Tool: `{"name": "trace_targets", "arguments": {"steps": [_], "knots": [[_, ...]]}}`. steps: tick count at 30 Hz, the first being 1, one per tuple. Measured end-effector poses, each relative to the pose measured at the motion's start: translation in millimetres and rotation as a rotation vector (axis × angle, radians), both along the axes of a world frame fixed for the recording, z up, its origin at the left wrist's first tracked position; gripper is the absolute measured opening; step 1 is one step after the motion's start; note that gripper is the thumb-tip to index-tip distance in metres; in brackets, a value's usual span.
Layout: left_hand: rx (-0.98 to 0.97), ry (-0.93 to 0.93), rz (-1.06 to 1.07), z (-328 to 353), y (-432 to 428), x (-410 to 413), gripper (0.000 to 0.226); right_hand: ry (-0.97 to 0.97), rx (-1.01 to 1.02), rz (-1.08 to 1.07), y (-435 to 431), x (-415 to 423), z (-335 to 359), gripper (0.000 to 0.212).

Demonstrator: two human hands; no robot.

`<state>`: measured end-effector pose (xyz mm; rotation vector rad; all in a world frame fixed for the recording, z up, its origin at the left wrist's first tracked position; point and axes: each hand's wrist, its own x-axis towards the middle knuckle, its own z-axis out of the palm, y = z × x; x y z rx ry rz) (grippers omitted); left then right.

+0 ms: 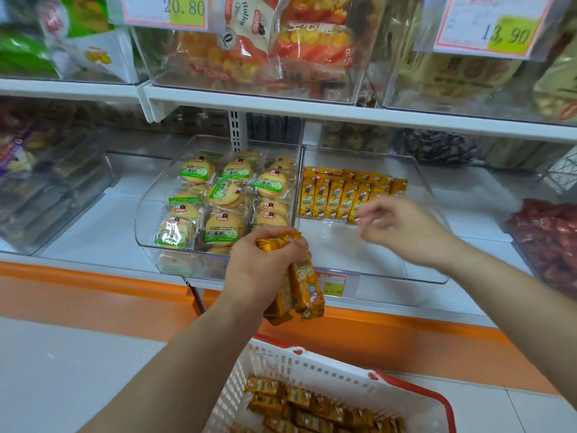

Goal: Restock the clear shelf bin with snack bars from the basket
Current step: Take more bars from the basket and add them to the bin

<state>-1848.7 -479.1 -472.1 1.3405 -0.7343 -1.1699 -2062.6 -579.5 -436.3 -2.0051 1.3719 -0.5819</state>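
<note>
1. Head view, hands: the left hand (265, 264) grips a bunch of snack bars (301, 285), which hang down in front of the shelf edge. The right hand (402, 232) is motion-blurred over the clear shelf bin (406, 278), with fingers loosely spread and apparently empty.
2. Task things: a bar row (346, 195) stands at the back of the bin and the front floor is bare. The basket (312, 367) sits below and has loose bars (312, 410) left in it.
3. Risk: the fistful is held only at the top ends, so an outer bar could slide out and fall to the floor or back into the basket.
4. Risk: the biscuit bin (218, 195) touches the target bin on its left. A careless drop from the left hand could land there.
5. Risk: tossing bars in could knock the standing row over.
6. Writing: the yellow bar wrappers show "乐吧" and a cartoon figure.
7. The green biscuit labels are in Chinese, likely "煎薄脆".
8. Price card (184, 7) reads "20.80", and price card (509, 34) reads about "13.90".
9. The bag (246, 23) up top shows "Hollo…". The small bin tag (334, 284) is too blurred to read.
</note>
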Motion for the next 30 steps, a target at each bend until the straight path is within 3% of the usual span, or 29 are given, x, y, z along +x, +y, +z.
{"name": "trace_targets", "arguments": {"steps": [2, 5, 7, 10, 14, 19, 22, 26, 30], "knots": [[-0.018, 0.035, -0.013, 2.4, 3.2, -8.0, 0.038, -0.237, 0.253, 0.085, 44.1, 5.2, -1.1, 0.025], [-0.056, 0.100, -0.029, 3.0, 6.9, -21.1, 0.036, -0.324, 0.435, 0.155, 85.0, 15.2, -11.7, 0.029], [-0.068, 0.140, -0.041, 4.9, 8.9, -28.7, 0.033, -0.351, 0.427, 0.153, 93.5, 19.2, -16.5, 0.025], [-0.062, 0.179, -0.058, 10.9, 10.0, -33.0, 0.047, -0.447, 0.452, 0.092, 90.9, 14.9, -14.1, 0.026], [-0.069, 0.095, -0.076, 10.9, 11.2, -29.6, 0.028, -0.685, 0.508, -0.031, 83.1, 0.5, -11.8, 0.024], [-0.009, -0.091, -0.156, 3.2, 14.5, -34.9, 0.025, -0.929, 0.385, -0.238, 70.1, -4.9, -12.4, 0.053], [0.025, -0.124, -0.229, 0.1, 15.4, -43.5, 0.029, -0.934, 0.349, -0.236, 61.5, -6.0, -10.7, 0.046], [0.033, -0.173, -0.255, -0.8, 12.5, -45.7, 0.033, -0.790, 0.323, -0.114, 49.3, -16.2, -4.9, 0.031], [0.048, -0.135, -0.233, 2.5, 6.0, -32.0, 0.030, -0.637, 0.055, -0.060, 19.1, -39.0, 14.6, 0.029]]}}
